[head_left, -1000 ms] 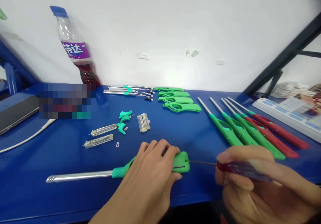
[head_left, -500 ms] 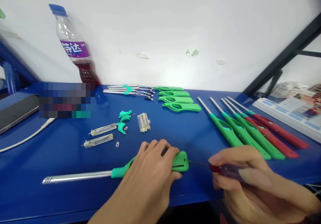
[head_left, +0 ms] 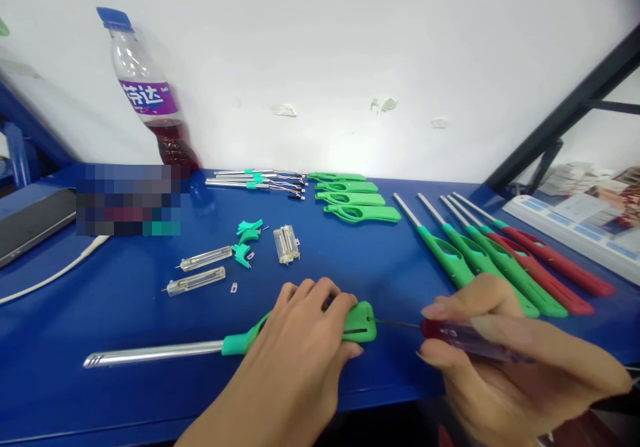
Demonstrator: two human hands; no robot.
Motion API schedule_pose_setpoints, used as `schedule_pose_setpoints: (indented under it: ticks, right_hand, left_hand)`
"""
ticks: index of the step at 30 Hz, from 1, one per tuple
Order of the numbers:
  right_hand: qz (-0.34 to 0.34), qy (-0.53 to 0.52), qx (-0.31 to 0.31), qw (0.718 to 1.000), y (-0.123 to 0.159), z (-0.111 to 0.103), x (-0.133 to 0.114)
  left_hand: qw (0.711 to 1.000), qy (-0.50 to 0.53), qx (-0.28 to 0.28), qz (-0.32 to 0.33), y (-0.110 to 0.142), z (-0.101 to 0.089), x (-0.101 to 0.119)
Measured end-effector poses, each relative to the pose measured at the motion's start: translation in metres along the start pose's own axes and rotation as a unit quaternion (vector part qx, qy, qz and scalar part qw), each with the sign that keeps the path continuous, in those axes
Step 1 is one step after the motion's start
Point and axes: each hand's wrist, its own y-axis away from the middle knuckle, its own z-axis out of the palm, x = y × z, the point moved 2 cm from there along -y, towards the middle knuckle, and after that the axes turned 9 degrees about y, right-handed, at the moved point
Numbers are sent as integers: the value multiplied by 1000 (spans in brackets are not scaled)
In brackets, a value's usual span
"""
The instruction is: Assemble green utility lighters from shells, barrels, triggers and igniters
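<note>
My left hand is closed over the handle of a green gas lighter, pressing it to the blue table. The lighter's metal tube points left. Between the thumb and fingers of my right hand is a screwdriver with a red and clear handle. Its thin shaft reaches left, and the tip meets the end of the lighter's handle beside a small hole; whether it sits inside the hole I cannot tell. Behind my left hand lie clear fuel tanks, turquoise triggers and small pale clips.
Several green and red lighters lie at the right, near a white power strip. Green handle shells and metal tubes with wires rest along the wall. At the left are a drink bottle, a dark device and a white cable.
My right hand moved slightly left with the screwdriver, and its fingers have shifted around the handle. The lighter slid a little left early on; my left hand keeps its hold.
</note>
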Motion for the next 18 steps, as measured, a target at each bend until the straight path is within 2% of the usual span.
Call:
schedule_pose_setpoints:
  ticks: [3, 8, 11, 15, 18]
  right_hand:
    - [-5, 13, 2, 1000, 0, -1, 2]
    - [25, -24, -60, 998, 12, -2, 2]
    - [35, -3, -33, 999, 14, -2, 2]
    - [-5, 23, 8, 1000, 3, -2, 1]
    - [-41, 39, 4, 998, 1, -3, -2]
  left_hand:
    - [1000, 2, 9, 3, 0, 1, -1]
    - [1000, 7, -1, -6, -2, -1, 0]
    - [1000, 8, -10, -12, -3, -1, 1]
    - [1000, 8, 7, 0, -1, 1, 0]
    - [1000, 16, 15, 7, 1, 2, -2]
